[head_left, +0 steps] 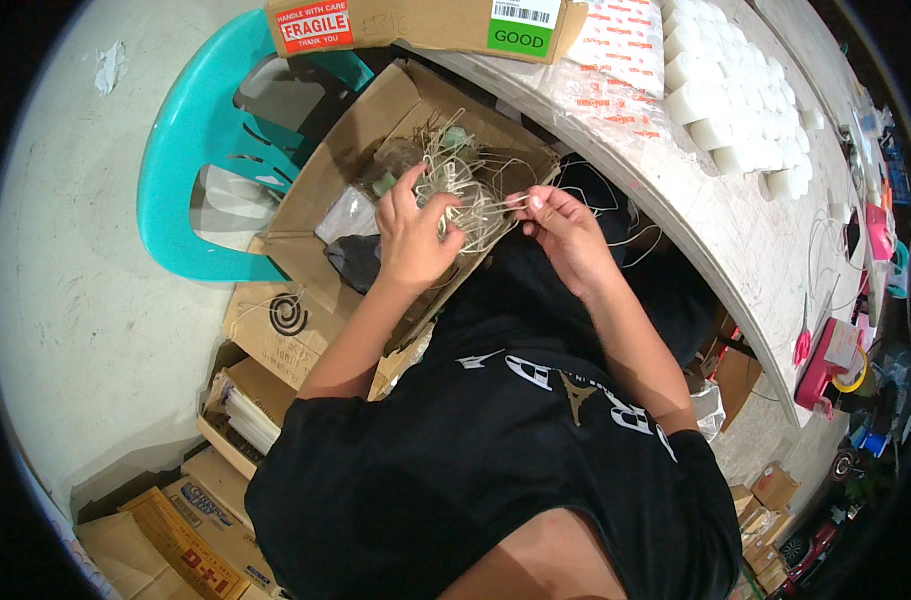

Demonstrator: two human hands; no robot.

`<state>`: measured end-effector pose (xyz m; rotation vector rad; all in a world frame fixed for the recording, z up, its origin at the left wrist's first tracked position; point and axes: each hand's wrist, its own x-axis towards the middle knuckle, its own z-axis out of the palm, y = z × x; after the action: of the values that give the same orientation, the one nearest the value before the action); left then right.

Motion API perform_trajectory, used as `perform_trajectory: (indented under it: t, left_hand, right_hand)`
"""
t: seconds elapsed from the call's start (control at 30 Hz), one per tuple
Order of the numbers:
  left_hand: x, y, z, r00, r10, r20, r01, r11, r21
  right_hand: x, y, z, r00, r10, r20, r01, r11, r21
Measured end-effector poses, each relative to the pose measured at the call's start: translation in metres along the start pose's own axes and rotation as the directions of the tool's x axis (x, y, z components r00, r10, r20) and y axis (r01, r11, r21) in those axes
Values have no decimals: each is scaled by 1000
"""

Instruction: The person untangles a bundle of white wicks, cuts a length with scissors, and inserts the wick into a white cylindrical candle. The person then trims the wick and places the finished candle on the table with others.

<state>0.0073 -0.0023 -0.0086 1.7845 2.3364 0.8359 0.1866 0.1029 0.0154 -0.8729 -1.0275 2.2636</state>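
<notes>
A tangled bundle of pale string (pixel 455 185) lies in an open cardboard box (pixel 320 185) in front of me. My left hand (pixel 413 228) rests at the bundle's left side, its fingers curved and apart against the loops. My right hand (pixel 560 228) pinches a few strands between thumb and fingers at the box's right edge, drawing them out from the tangle. Loose string loops trail past that hand toward the table. Beside the bundle in the box are a clear plastic packet (pixel 347 215) and a dark grey cloth-like piece (pixel 355 262).
A teal plastic chair (pixel 165 190) stands behind the box at left. To the right, a pale table (pixel 625 140) holds rows of white cylinders (pixel 735 95), red scissors (pixel 802 345) and a pink tape dispenser (pixel 827 360). Another cardboard box (pixel 425 28) sits on its far end; several cartons (pixel 200 510) stand lower left.
</notes>
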Motion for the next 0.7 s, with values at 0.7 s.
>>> perform_trajectory:
  t: [0.7]
  left_hand:
    - [-21, -69, 58, 982, 168, 81, -172, 984, 50]
  right_hand:
    - [-79, -88, 46, 944, -300, 135, 298, 954, 36]
